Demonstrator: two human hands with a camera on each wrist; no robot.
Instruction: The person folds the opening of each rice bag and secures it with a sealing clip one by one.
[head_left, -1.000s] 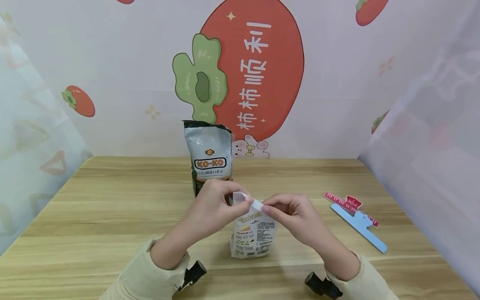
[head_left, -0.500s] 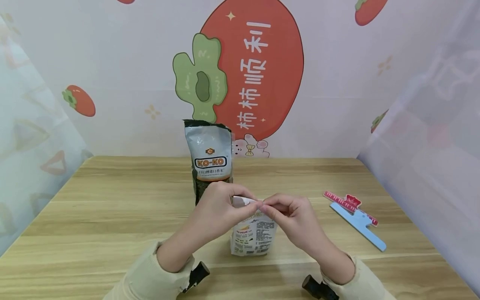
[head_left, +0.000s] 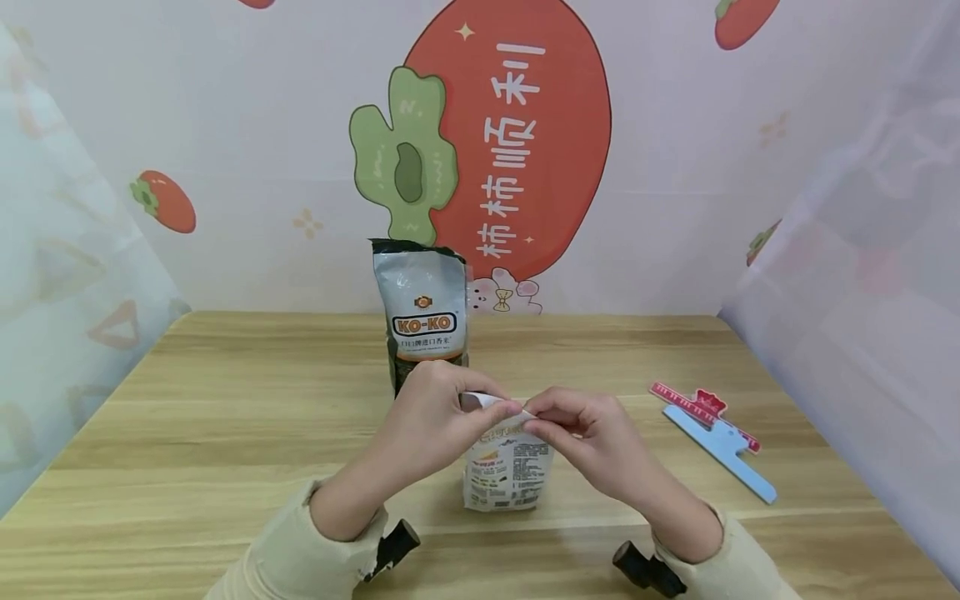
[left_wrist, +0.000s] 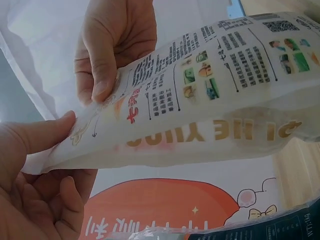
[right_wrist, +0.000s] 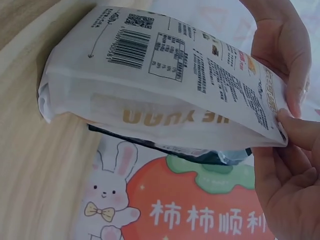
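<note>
A white printed food bag (head_left: 512,473) stands upright on the table in front of me, its back label facing my side. Its top edge is pinched between thumb and fingers of my left hand (head_left: 441,421) at the left corner. At the right corner my right hand (head_left: 588,429) pinches the same edge, a short gap from the left. In the left wrist view, the bag's side (left_wrist: 200,125) shows gold lettering, and both hands hold the top end. The right wrist view shows the bag's barcode (right_wrist: 129,49) and a side gusset.
Behind the bag stands a taller KO-KO rice bag (head_left: 423,308), partly hidden by my left hand. On the right lie a red clip (head_left: 686,402) and a light blue clip (head_left: 723,454), overlapping. A printed backdrop (head_left: 637,208) rises behind the wooden table (head_left: 247,400).
My hands drew together along the bag's top edge, then parted slightly. The white strip between them looks narrower than a second ago. The clips and the KO-KO bag stay put.
</note>
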